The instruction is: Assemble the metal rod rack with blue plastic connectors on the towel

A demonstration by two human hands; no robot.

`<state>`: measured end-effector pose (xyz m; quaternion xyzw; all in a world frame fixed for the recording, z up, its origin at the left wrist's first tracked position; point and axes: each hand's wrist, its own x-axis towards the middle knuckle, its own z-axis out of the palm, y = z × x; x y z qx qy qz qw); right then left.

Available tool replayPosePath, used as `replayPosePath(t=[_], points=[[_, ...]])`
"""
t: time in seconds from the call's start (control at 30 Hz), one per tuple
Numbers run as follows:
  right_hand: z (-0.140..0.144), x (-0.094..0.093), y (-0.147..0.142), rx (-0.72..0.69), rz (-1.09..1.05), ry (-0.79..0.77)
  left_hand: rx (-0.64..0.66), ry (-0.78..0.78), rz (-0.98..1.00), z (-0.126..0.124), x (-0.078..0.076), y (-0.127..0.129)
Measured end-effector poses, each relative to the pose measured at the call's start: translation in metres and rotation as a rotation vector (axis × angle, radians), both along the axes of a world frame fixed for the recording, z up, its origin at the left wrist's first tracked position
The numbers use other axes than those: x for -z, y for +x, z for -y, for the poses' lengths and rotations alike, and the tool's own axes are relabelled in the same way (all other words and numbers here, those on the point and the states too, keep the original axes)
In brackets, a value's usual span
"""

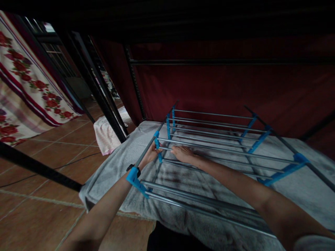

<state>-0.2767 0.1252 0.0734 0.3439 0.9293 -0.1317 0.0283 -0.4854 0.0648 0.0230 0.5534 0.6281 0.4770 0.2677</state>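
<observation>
A rack of grey metal tubes (225,149) with blue plastic brackets (138,184) lies on a grey blanket (115,167). Near its left side, my left hand (149,155) reaches under the side tube and is closed around a blue bracket (159,157); part of the palm is hidden by the tube. Just to the right, my right hand (181,153) is closed on the left end of a thin metal rod (165,149), close to that same bracket. A dark band circles my left wrist. At the far right, more blue brackets (300,159) hold the rods' other ends.
Dark metal posts (104,87) of a frame stand at left, with a dark beam overhead. A maroon cloth (222,87) hangs behind. Tiled floor (65,157) shows at left, along with a floral cloth (31,80) and a pale striped cloth (104,136).
</observation>
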Motion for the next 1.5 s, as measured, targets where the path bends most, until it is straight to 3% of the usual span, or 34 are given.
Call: replayPosePath(t=[0.8, 1.3, 1.5], points=[[0.004, -0.002, 0.001, -0.041, 0.023, 0.038, 0.005, 0.006, -0.004, -0.001, 0.0, -0.001], [-0.013, 0.009, -0.006, -0.083, -0.021, -0.006, -0.051, 0.0, 0.005, 0.0, 0.003, 0.004], [-0.007, 0.006, -0.003, -0.092, -0.025, 0.054, -0.051, -0.001, 0.012, 0.001, 0.001, 0.005]])
